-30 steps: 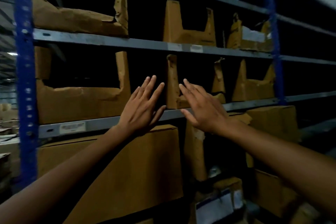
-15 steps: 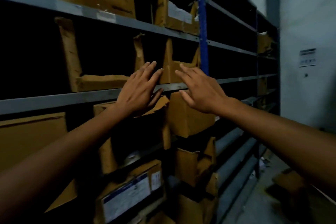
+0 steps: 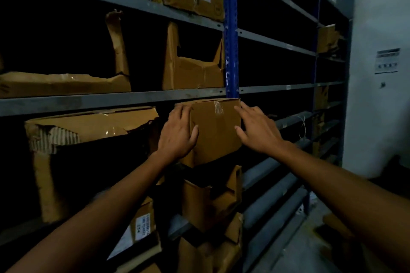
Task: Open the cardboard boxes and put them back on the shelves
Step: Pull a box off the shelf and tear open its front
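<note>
A closed, taped cardboard box sits on a shelf just under a grey shelf beam, beside the blue upright. My left hand grips its left front corner, fingers wrapped round the side, thumb on the front face. My right hand rests at the box's right edge with fingers spread, touching the upper right corner. Whether the right fingers grip the far side is hidden.
Torn, cut-open cardboard boxes fill the shelves above, left and below. More grey shelves run right toward a white wall with a paper notice. Concrete floor shows at the lower right.
The view has swung right along the rack. Both hands dropped from the shelf beam onto the closed box, the left closing around its corner.
</note>
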The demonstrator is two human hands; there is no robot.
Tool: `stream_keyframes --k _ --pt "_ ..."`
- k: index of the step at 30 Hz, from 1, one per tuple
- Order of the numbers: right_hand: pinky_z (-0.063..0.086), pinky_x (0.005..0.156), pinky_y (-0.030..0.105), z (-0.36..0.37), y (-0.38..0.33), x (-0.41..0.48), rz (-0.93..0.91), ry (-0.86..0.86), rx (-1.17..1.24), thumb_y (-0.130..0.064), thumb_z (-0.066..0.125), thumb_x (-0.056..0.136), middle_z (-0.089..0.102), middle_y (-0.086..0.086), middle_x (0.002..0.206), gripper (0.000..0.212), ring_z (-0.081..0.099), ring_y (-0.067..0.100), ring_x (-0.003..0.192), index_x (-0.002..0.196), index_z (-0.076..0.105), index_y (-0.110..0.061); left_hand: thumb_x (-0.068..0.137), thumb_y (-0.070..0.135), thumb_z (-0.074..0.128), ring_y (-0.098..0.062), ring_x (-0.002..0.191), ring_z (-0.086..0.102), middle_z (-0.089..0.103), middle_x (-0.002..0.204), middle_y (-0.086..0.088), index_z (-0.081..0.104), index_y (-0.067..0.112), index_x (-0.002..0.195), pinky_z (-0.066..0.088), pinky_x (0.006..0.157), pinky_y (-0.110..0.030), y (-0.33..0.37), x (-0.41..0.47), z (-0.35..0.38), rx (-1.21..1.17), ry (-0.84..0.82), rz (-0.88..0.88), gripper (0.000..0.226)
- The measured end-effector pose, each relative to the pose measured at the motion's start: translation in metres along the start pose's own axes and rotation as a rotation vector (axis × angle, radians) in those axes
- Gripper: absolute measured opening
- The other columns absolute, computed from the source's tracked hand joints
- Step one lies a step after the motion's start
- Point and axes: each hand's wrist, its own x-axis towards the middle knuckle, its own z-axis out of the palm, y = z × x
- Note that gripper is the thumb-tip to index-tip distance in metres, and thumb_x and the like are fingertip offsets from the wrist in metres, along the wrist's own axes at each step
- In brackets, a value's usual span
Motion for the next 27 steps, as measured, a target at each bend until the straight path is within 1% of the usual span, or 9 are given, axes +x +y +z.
stream_keyframes --k 3,7,12,15,19,21,23,25,27 --pt "0.044 0.103 0.045 0.03 0.017 0.016 0.035 -0.031 0.054 -0.039 0.049 0.096 0.024 0.005 0.159 0.065 0.032 0.024 0.137 0.153 0.025 -0.019 0.097 0.038 0.048 -0.028 0.137 0.029 0.027 0.152 -0.011 0.026 0.011 0.147 0.037 0.106 -0.039 -0.004 0.01 0.032 -0.082 0.007 -0.097 0.061" --pt "0.047 0.099 0.042 0.067 0.042 0.044 0.048 -0.033 0.087 -0.04 0.049 0.095 0.026 0.003 0.158 0.065 0.036 0.025 0.134 0.152 0.026 -0.02 0.096 0.033 0.052 -0.031 0.135 0.031 0.031 0.149 -0.014 0.027 0.008 0.146 0.034 0.107 -0.039 -0.009 0.036 0.069 -0.156 0.086 -0.199 0.062" --pt "0.043 0.101 0.04 0.103 0.071 0.086 0.1 -0.033 0.189 -0.037 0.051 0.096 0.029 0.006 0.157 0.065 0.038 0.028 0.132 0.153 0.025 -0.017 0.096 0.029 0.054 -0.033 0.142 0.022 0.022 0.155 -0.017 0.013 0.005 0.152 0.023 0.114 -0.041 -0.01 0.067 0.11 -0.336 0.193 -0.443 0.074" --pt "0.041 0.101 0.04 0.123 0.087 0.107 0.151 -0.049 0.274 -0.034 0.055 0.095 0.04 0.008 0.15 0.064 0.043 0.03 0.128 0.151 0.028 -0.017 0.096 0.026 0.056 -0.034 0.143 0.017 0.017 0.157 -0.016 0.01 0.005 0.153 0.017 0.116 -0.041 -0.003 0.069 0.134 -0.437 0.223 -0.587 0.076" --pt "0.05 0.094 0.044 0.165 0.104 0.127 0.209 -0.115 0.441 -0.034 0.06 0.09 0.057 0.006 0.13 0.061 0.056 0.029 0.114 0.144 0.034 -0.024 0.096 0.029 0.054 -0.035 0.143 0.016 0.016 0.157 -0.016 0.009 0.008 0.153 0.016 0.117 -0.045 -0.004 0.067 0.162 -0.467 0.208 -0.739 0.076" --pt "0.051 0.093 0.046 0.19 0.113 0.134 0.265 -0.151 0.52 -0.037 0.062 0.09 0.056 0.006 0.133 0.069 0.058 0.029 0.114 0.148 0.028 -0.023 0.097 0.034 0.053 -0.035 0.143 0.018 0.019 0.157 -0.016 0.01 0.01 0.153 0.018 0.117 -0.046 -0.005 0.069 0.173 -0.471 0.219 -0.823 0.075" --pt "0.048 0.098 0.048 0.214 0.12 0.137 0.37 -0.206 0.605 -0.04 0.062 0.09 0.05 0.01 0.142 0.084 0.054 0.034 0.121 0.155 0.012 -0.02 0.097 0.039 0.05 -0.034 0.143 0.02 0.021 0.157 -0.015 0.011 0.011 0.154 0.021 0.117 -0.045 -0.003 0.068 0.181 -0.479 0.236 -0.865 0.074" --pt "0.041 0.106 0.048 0.233 0.127 0.14 0.478 -0.294 0.757 -0.042 0.063 0.09 0.042 0.014 0.149 0.097 0.046 0.038 0.13 0.156 -0.003 -0.017 0.097 0.044 0.047 -0.034 0.142 0.025 0.025 0.156 -0.015 0.014 0.011 0.153 0.024 0.116 -0.044 0.0 0.066 0.189 -0.477 0.272 -0.913 0.073" --pt "0.037 0.109 0.05 0.248 0.132 0.141 0.514 -0.349 0.953 -0.047 0.067 0.086 0.039 0.013 0.151 0.105 0.042 0.039 0.133 0.155 -0.007 -0.019 0.096 0.051 0.046 -0.033 0.139 0.032 0.032 0.153 -0.015 0.017 0.012 0.153 0.029 0.114 -0.044 0.005 0.064 0.194 -0.503 0.31 -0.97 0.075"
